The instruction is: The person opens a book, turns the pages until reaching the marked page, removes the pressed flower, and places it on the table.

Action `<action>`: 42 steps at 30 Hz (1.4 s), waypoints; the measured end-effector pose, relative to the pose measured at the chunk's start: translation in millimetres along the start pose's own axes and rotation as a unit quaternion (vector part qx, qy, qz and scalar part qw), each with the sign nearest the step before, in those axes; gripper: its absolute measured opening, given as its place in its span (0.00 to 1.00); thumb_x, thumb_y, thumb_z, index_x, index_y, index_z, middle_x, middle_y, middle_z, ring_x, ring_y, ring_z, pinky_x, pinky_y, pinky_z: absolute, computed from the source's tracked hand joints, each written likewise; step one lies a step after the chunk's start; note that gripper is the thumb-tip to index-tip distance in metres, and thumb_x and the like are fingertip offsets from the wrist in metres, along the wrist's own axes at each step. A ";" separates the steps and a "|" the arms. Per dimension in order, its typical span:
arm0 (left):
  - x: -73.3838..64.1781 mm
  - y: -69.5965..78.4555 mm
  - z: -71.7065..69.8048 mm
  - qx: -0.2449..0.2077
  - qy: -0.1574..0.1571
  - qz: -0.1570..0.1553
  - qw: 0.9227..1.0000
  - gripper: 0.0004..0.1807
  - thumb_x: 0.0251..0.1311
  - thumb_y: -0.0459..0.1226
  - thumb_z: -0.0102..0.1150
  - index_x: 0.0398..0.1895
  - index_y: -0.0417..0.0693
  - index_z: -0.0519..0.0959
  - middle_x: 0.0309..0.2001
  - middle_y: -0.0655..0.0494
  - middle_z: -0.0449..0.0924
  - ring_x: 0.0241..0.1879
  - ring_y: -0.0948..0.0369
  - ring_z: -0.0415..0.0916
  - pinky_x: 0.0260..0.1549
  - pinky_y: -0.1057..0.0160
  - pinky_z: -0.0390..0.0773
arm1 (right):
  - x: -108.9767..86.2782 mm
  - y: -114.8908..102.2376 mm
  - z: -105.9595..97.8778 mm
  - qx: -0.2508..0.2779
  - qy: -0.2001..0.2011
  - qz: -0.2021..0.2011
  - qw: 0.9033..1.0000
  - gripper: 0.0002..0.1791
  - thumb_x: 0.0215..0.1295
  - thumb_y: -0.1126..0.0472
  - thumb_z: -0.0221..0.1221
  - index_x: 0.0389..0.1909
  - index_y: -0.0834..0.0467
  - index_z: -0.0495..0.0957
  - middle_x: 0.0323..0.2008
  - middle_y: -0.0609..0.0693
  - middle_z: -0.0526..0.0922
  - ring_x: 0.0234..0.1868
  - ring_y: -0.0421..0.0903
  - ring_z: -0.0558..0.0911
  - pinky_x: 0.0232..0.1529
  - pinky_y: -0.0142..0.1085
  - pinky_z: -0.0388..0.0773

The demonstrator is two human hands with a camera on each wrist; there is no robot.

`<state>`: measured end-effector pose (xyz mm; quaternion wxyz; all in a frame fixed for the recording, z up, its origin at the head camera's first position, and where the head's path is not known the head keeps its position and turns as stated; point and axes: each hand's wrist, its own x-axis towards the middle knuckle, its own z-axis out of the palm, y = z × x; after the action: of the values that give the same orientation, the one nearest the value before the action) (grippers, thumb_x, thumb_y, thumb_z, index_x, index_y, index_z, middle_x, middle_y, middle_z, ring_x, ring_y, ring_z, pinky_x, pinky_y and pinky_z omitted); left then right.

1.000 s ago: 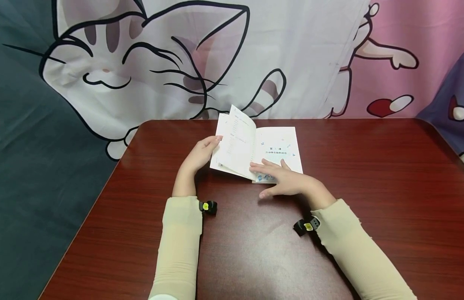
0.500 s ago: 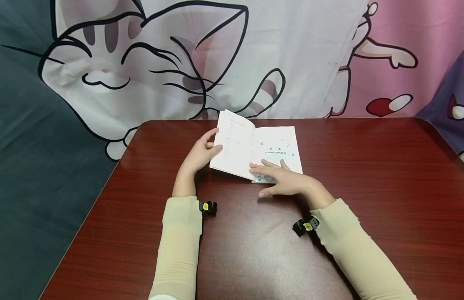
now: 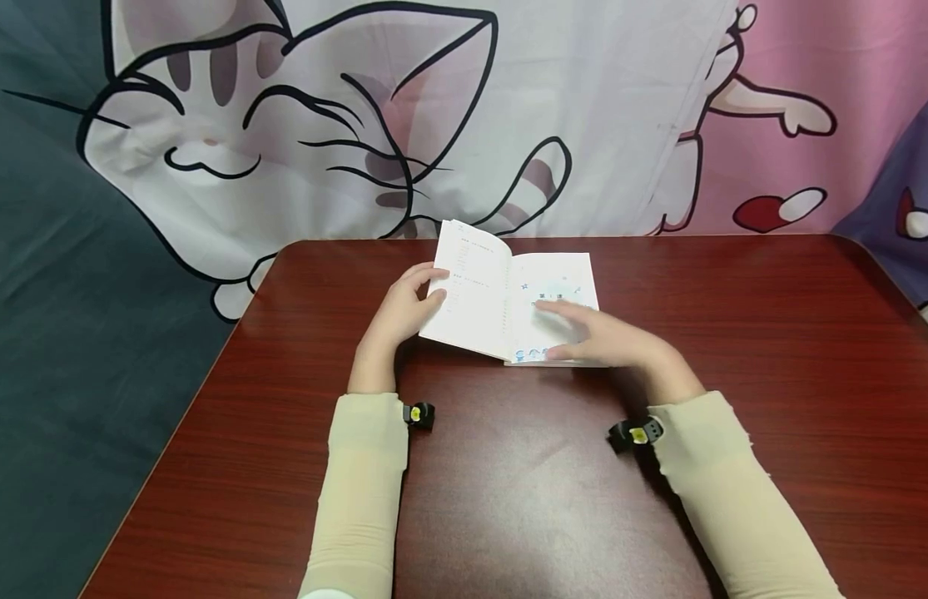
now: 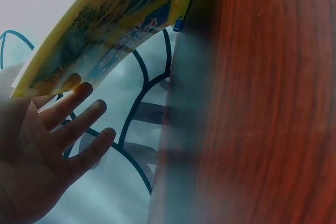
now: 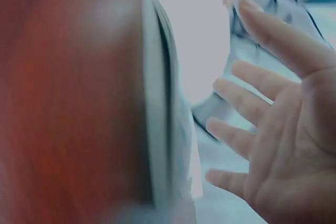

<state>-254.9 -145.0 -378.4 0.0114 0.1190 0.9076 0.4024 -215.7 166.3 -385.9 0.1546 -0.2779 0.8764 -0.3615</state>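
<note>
An open book [image 3: 471,308] lies near the table's far edge, its left pages raised and curved, its right page showing a printed heading and small blue drawings. My left hand [image 3: 398,309] holds the left edge, thumb on the page. In the left wrist view, that hand's fingers [image 4: 84,121] spread below the yellow, pictured cover [image 4: 105,35], with the thumb hidden behind it. My right hand [image 3: 617,337] hovers over the right page, fingers extended. The right wrist view shows this hand [image 5: 289,145] holding nothing, beside the book's blurred page edges [image 5: 160,108].
The dark red wooden table [image 3: 508,499] stretches around the book and both forearms. Behind it hangs a curtain [image 3: 598,100] with cartoon cat drawings. Each wrist carries a small black camera, one at the left cuff [image 3: 420,415] and one at the right [image 3: 634,434].
A raised page has come down onto the left side, and my left fingers have shifted along that edge. My right hand has moved up and right from the book's middle over the right page.
</note>
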 end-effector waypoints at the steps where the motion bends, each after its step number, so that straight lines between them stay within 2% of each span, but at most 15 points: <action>1: -0.3 0.0 0.0 -0.002 0.000 -0.001 1.000 0.19 0.63 0.40 0.51 0.58 0.50 0.74 0.66 0.54 0.60 0.65 0.58 0.56 0.61 0.53 0.57 | -3.0 4.3 -5.5 0.001 0.007 0.012 1.000 0.43 0.56 0.50 0.65 0.69 0.57 0.57 0.69 0.59 0.53 0.70 0.56 0.48 0.65 0.52 0.45; 3: -0.1 -0.1 0.1 -0.006 -0.001 -0.001 1.000 0.19 0.63 0.40 0.51 0.58 0.50 0.74 0.66 0.55 0.60 0.65 0.58 0.56 0.61 0.53 0.57 | -9.3 14.1 -15.8 -0.004 0.017 0.039 0.999 0.45 0.54 0.51 0.66 0.70 0.58 0.55 0.70 0.60 0.51 0.70 0.58 0.45 0.65 0.54 0.43; 6: -0.1 -0.7 -0.3 -0.013 -0.002 0.001 1.000 0.19 0.63 0.40 0.51 0.58 0.50 0.74 0.66 0.54 0.60 0.65 0.58 0.55 0.61 0.53 0.57 | -17.9 27.7 -26.5 -0.014 0.011 0.085 0.996 0.49 0.52 0.49 0.67 0.71 0.57 0.52 0.70 0.60 0.47 0.70 0.59 0.40 0.63 0.58 0.42; 9: -0.2 -1.7 -0.8 -0.019 -0.004 -0.001 1.000 0.19 0.63 0.40 0.52 0.57 0.51 0.74 0.65 0.54 0.62 0.65 0.58 0.56 0.61 0.53 0.57 | -22.6 37.4 -31.0 -0.009 0.000 0.107 0.994 0.51 0.50 0.47 0.68 0.71 0.57 0.50 0.71 0.60 0.45 0.70 0.60 0.37 0.62 0.62 0.40; 14: -0.2 -3.4 -0.4 -0.033 -0.013 -0.013 0.999 0.19 0.63 0.43 0.52 0.58 0.54 0.73 0.62 0.54 0.67 0.61 0.58 0.61 0.58 0.52 0.60 | -24.5 46.5 -31.0 -0.003 -0.007 0.106 0.994 0.52 0.49 0.47 0.68 0.71 0.58 0.51 0.71 0.60 0.43 0.70 0.60 0.35 0.61 0.62 0.38; 17: 0.0 -4.1 0.0 -0.046 -0.018 -0.014 0.999 0.21 0.62 0.45 0.55 0.58 0.54 0.73 0.58 0.53 0.70 0.53 0.57 0.68 0.52 0.53 0.67 | -24.4 49.9 -29.8 -0.003 -0.009 0.107 0.994 0.52 0.48 0.48 0.69 0.71 0.58 0.52 0.72 0.58 0.41 0.70 0.61 0.34 0.61 0.63 0.37; 20: -0.1 -4.3 -0.2 -0.049 -0.018 -0.010 0.999 0.21 0.61 0.44 0.57 0.57 0.54 0.73 0.56 0.53 0.72 0.47 0.56 0.70 0.48 0.54 0.69 | -23.6 52.1 -28.3 -0.016 -0.012 0.110 0.994 0.53 0.47 0.47 0.69 0.71 0.57 0.52 0.72 0.58 0.41 0.69 0.62 0.34 0.59 0.65 0.35; 27: 0.0 -3.5 -0.6 -0.038 -0.020 -0.018 0.999 0.20 0.62 0.41 0.55 0.58 0.55 0.73 0.60 0.54 0.69 0.56 0.58 0.65 0.54 0.53 0.64 | -21.7 52.4 -25.3 -0.061 -0.014 0.115 0.991 0.54 0.44 0.43 0.69 0.70 0.57 0.55 0.71 0.59 0.45 0.69 0.64 0.37 0.59 0.65 0.34; 36: 0.4 -3.5 0.4 -0.035 -0.020 -0.022 0.999 0.19 0.62 0.41 0.54 0.57 0.54 0.73 0.60 0.53 0.69 0.56 0.58 0.65 0.55 0.53 0.63 | -20.9 52.9 -24.6 -0.069 -0.006 0.125 0.990 0.52 0.44 0.45 0.70 0.69 0.57 0.57 0.71 0.59 0.47 0.69 0.63 0.38 0.59 0.65 0.37; 39: 0.6 -4.0 0.4 -0.033 -0.019 -0.022 0.999 0.19 0.62 0.41 0.54 0.57 0.54 0.73 0.60 0.53 0.69 0.57 0.58 0.64 0.56 0.52 0.62 | -20.7 52.8 -24.5 -0.062 0.000 0.132 0.989 0.53 0.45 0.45 0.70 0.70 0.56 0.55 0.70 0.61 0.47 0.69 0.64 0.39 0.59 0.66 0.38; 42: 0.5 -4.4 0.1 -0.033 -0.018 -0.022 0.999 0.19 0.62 0.41 0.54 0.57 0.54 0.73 0.60 0.54 0.69 0.58 0.58 0.64 0.57 0.52 0.62 | -20.9 52.9 -24.6 -0.059 0.008 0.140 0.988 0.58 0.45 0.45 0.70 0.72 0.56 0.47 0.70 0.65 0.46 0.69 0.65 0.40 0.59 0.66 0.41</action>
<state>-256.3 -147.6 -381.7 0.0410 0.1056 0.8960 0.4293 -230.5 223.2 -405.5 0.1798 -0.1578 0.9279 -0.2859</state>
